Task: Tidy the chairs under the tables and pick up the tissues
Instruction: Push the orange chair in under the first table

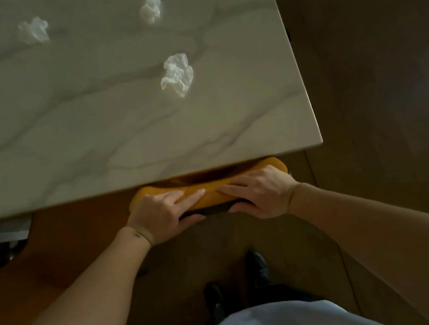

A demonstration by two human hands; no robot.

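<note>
Both hands are closed over the top of a yellow chair back: the left hand takes its left half and the right hand its right half, fingers laid flat across the padded top and thumbs tucked under the rear edge, fingertips nearly meeting in the middle. Just ahead of the hands the chair back sits right at the near edge of the desk, with the seat out of view beneath the marbled top, so the chair looks pushed in or very nearly so. Judging by the padding, the back will give a little under the fingers but has a stiff frame inside; a two-handed hold at the top rail like this one suits a fairly heavy chair that slides along the wooden floor. Further ahead, on the desk, lie three crumpled tissues: the nearest tissue ahead of the right hand, a second tissue beyond it, a third tissue off to the left. They should be feather-light and soft, easy to pinch anywhere. The chair's legs and seat are hidden, the picture is dim, and whatever lies left of the left hand under the desk edge is too dark to make out
</note>
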